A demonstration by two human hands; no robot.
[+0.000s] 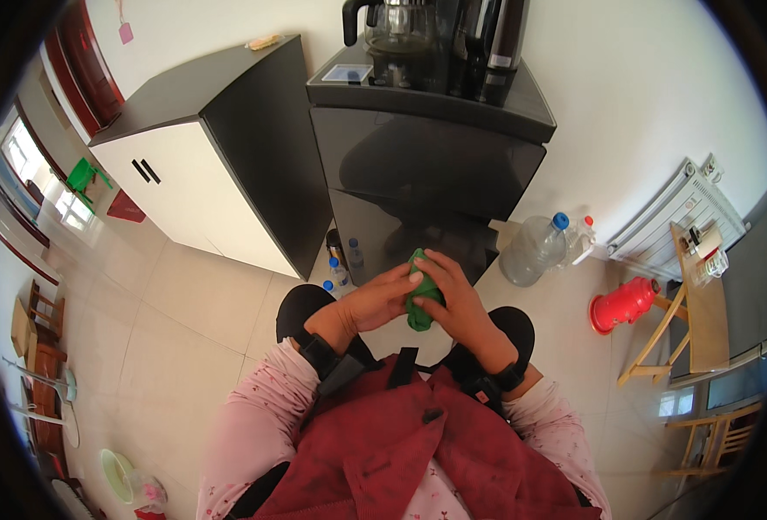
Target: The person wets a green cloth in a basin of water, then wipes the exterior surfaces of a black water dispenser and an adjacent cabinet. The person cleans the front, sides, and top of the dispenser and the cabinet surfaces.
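Observation:
A green cloth (424, 299), bunched into a narrow bundle, is held between my two hands in front of my body. My left hand (380, 298) presses against its left side, fingers stretched toward it. From the right, my right hand (460, 302) wraps it with thumb and fingers. Beyond my hands stands a black tea bar machine (422, 156) with a glossy front. On its top sit a glass kettle (400, 29) and a dark upright container (507, 32).
A white-fronted cabinet (169, 188) stands left of the machine. Small water bottles (338, 272) are on the floor between them. To the right are a large clear water jug (528, 250), a red thermos flask (624, 304), a wooden folding table (702, 312) and a radiator (673, 214).

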